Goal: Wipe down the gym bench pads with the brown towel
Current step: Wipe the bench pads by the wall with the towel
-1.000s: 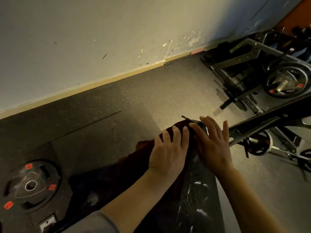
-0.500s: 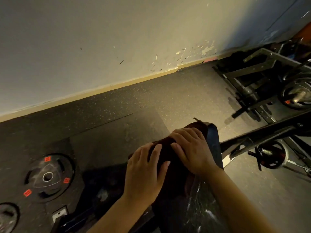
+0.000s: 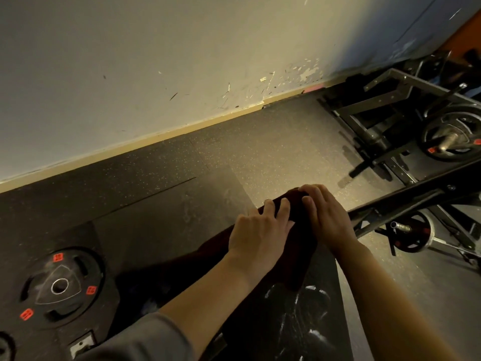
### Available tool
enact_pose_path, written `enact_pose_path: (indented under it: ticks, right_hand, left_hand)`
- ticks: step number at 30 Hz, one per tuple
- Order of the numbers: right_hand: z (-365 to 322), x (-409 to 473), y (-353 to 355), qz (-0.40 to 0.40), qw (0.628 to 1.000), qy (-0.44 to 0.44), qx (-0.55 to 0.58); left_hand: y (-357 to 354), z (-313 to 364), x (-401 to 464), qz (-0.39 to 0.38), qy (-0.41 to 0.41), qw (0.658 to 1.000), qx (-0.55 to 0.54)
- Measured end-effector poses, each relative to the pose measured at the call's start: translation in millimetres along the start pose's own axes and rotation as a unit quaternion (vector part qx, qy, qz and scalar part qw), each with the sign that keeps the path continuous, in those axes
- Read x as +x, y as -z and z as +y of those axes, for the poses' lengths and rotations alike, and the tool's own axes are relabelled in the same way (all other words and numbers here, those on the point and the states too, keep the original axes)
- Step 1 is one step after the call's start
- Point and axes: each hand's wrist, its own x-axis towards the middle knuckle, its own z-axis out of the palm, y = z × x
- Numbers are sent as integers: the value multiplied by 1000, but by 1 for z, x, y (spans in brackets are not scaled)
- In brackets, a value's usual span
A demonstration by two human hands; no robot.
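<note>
front: bare floor open up to wall | left: weight plate flat on floor, near surface | right: steel frame bar just beside right hand; loaded rack behind it

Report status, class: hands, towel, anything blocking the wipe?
Left hand and right hand flat on brown towel, pressing at bench pad's far end. White smears remain nearer. Nothing blocking.
</note>
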Motion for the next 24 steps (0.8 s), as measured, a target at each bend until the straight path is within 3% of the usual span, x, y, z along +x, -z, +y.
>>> enact_pose_path:
  ticks: [4,7,10,12,15,24]
  right_hand:
    - [-22,-10,1,-3,999,-49,-19]
    - [-42,-20,0,-19,997,-6,-77]
    - [-64,-31,-9,-42,995,26,-85]
    - [-77,-38,-14,-42,994,33,-92]
    - [-90,-48,-19,-51,993,33,-96]
    - [-123,-81,-34,-25,998,13,-51]
  left_hand:
    - [-1,-1,-3,-13,8,1000,13]
    - [0,-6,-19,-19,12,999,38]
    - [-9,-21,-50,46,23,998,45]
    - [-20,-30,-73,118,23,993,12]
    - [-31,-36,-99,162,23,986,-31]
    - [-37,-47,-127,152,18,971,-184]
